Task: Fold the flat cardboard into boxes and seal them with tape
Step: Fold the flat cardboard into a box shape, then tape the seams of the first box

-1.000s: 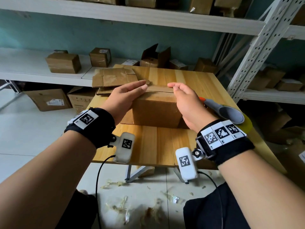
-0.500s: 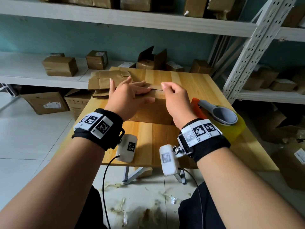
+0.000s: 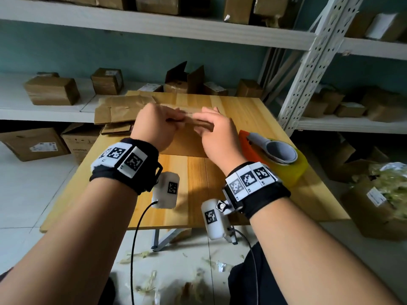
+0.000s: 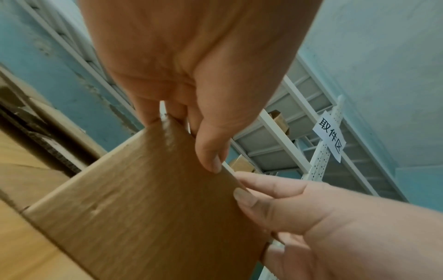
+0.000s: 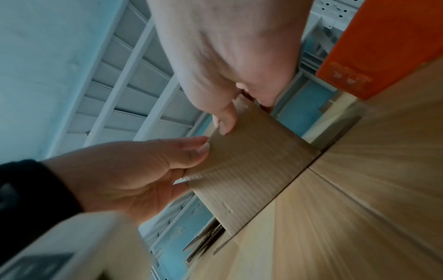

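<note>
Item: box [image 3: 187, 142], brown cardboard, standing on the desk [image 3: 220, 183] in front of me, top flaps being closed. I had my left hand [image 3: 152, 126] pinching the top edge near the left end, thumb on the near face and fingers over the top; my right hand [image 3: 215, 133] pinched the same edge at the right end in like fashion. Step in hand, as I judged it: pressing the top flaps down flat, the seam not yet taped. Next move called for one hand holding the flaps shut while the other took up the tape dispenser [image 3: 273, 150], orange and grey, which lay on the desk just right of the box, within reach. Also present: flat cardboard sheets [image 3: 119, 111] stacked at the far left of the desk, near the box; finished boxes on the white shelves [image 3: 44, 106] behind; scraps on the floor. Nothing stood between the right hand and the dispenser.
</note>
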A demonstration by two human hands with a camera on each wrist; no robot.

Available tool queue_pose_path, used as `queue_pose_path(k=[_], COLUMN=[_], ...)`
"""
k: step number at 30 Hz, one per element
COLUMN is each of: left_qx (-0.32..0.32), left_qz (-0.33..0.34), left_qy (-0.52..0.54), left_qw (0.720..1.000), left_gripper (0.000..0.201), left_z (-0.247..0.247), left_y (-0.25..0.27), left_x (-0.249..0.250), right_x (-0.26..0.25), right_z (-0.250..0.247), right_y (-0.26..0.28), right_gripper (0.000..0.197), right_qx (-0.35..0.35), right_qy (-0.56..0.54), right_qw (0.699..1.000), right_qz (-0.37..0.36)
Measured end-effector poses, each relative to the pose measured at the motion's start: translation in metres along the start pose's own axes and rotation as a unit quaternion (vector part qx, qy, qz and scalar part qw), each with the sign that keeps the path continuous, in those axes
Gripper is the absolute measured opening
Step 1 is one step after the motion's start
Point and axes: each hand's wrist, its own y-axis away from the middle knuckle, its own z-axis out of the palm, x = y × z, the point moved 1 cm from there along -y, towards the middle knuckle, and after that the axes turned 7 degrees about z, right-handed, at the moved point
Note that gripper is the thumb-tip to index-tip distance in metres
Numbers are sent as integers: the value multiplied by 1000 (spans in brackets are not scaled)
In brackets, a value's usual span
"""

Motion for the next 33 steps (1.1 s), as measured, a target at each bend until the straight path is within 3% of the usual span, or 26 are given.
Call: queue_pose_path(k=[4,6,9,12,16,20,22,25,28,30,33], left_qx=[2,49,91,61,-8,-48,-56,-80,-105,-110,-115], left_qz=[31,80,78,20,-109,-180,-196,-214,-229,-233,-241], left_qy=[33,30,82,171,283,323,347,363,351,356,363], left_qw=[999,995,989,983,953,928,916,904,902,898,893], left_gripper=[30,33,24,20,18,15,16,19,20,23,25], left_z=[0,-5,-13,-16,-15,-12,-9,-4,-1,2,10], left_y=[9,15,21,26,31,31,32,34,36,34,32], left_x=[3,6,19,31,32,31,33,39,46,49,51], right_x=[-2,-4,-5,-7,-10,-13,-11,-3,12,21,34], right_z=[0,3,4,0,-7,-20,-26,-40,-57,-69,-83], right_y=[-3,-5,-6,-8,-6,3,8,10,11,14,21], right_gripper=[31,29,34,47,60,87,89,72,49,56,67], right_qx=[45,50,40,39,61,72,85,128,143,103,36], right_qy=[-36,-39,-46,-62,-109,-143,-149,-105,8,105,257], right_qw=[998,998,998,997,990,987,985,985,983,971,927], right_qz=[4,-3,-9,-36,-61,-19,16,57,118,187,270])
